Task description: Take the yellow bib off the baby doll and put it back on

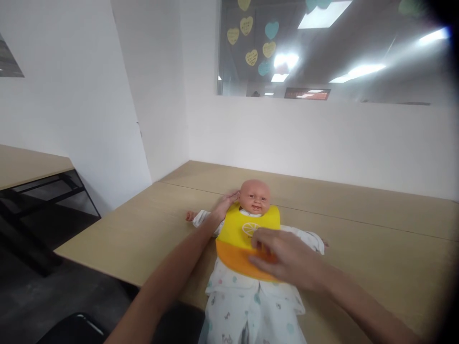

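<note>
A baby doll [255,196] in white patterned pyjamas lies on its back on the wooden table [376,248]. It wears a yellow bib [236,231] with an orange pocket. My left hand [226,202] reaches to the side of the doll's head and neck, at the bib's collar. My right hand [283,258] rests on the bib's orange pocket, fingers curled on its edge. Whether the left fingers grip the bib strap is hidden behind the doll's neck.
A white wall runs behind the table, with a glass window [322,48] bearing heart-shaped stickers above it. Another desk [28,165] stands at the left. A dark chair [71,329] is at the table's near edge.
</note>
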{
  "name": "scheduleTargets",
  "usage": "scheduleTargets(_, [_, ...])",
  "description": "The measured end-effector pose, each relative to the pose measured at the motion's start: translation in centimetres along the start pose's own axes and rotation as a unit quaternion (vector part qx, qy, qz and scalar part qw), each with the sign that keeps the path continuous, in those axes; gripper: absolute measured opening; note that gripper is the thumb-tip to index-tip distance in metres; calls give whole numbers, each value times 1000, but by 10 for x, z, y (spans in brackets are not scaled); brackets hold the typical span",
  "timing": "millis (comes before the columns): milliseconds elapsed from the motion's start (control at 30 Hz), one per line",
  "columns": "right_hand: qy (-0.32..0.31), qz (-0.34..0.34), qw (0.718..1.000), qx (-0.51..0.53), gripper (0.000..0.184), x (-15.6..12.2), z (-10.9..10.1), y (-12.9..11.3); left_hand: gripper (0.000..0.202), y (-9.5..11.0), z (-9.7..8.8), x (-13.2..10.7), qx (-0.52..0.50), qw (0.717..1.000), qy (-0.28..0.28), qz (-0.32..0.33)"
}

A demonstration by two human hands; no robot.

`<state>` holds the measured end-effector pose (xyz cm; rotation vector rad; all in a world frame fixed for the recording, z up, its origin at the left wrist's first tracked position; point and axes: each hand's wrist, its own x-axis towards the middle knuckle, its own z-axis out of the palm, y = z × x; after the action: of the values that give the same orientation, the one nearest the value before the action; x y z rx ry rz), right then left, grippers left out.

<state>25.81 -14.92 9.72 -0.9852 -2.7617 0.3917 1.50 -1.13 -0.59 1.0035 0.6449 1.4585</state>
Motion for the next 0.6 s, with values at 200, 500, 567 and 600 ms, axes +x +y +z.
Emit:
scheduleTargets(200, [60, 213, 975, 19, 42, 27, 10, 93, 41, -6, -8, 16, 13, 1000, 15, 8])
scheduleTargets(500, [139, 290, 942, 92, 53, 44, 29, 113, 47, -9, -9, 18, 17, 999, 26, 10])
scheduleTargets(567, [130, 301, 934, 142, 63, 47, 27, 115, 47, -10, -10, 20, 17, 999, 36, 8])
scheduleTargets(600, [117, 305, 924, 198, 69, 49, 26, 117, 46, -11, -11, 20, 18, 999, 39, 7])
